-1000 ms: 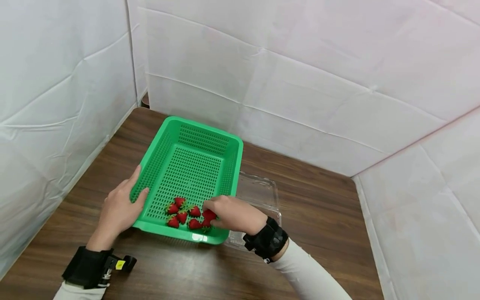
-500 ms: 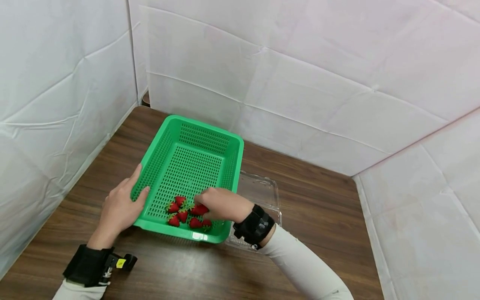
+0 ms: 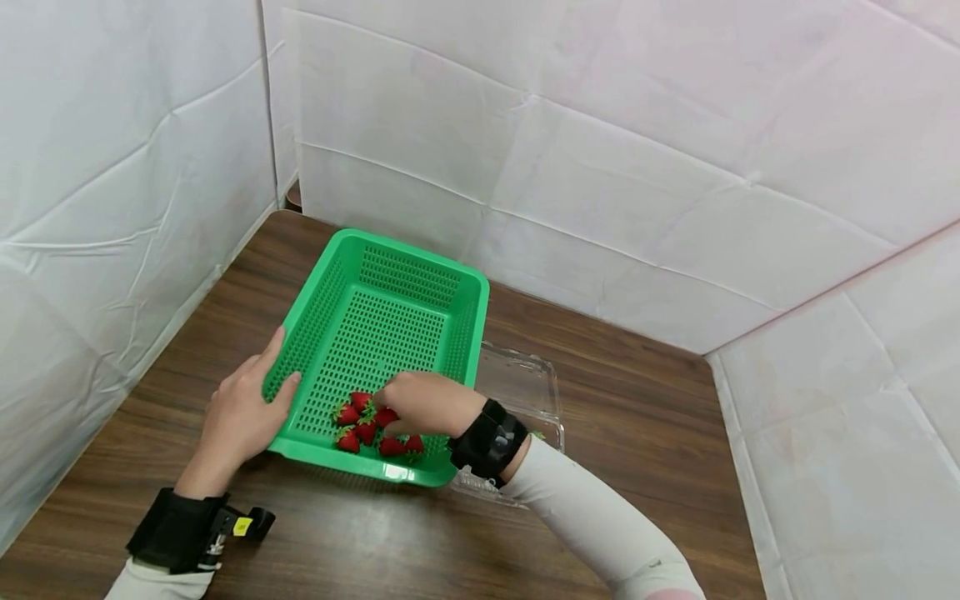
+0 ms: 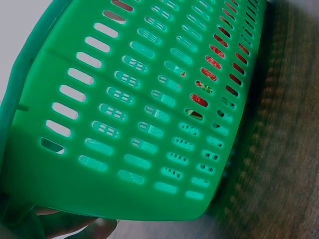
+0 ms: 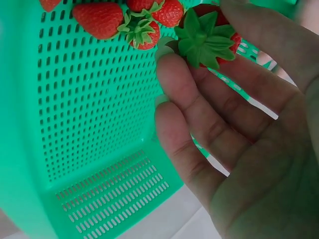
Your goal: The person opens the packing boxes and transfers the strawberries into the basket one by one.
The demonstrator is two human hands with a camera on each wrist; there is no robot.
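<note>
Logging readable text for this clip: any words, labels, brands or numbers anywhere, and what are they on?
No readable text in any view.
Yellow tag on the left wrist's black strap: too small to tell whether it carries print.
Green basket, strawberries, clear plastic container, wooden table and white walls: no markings visible.
</note>
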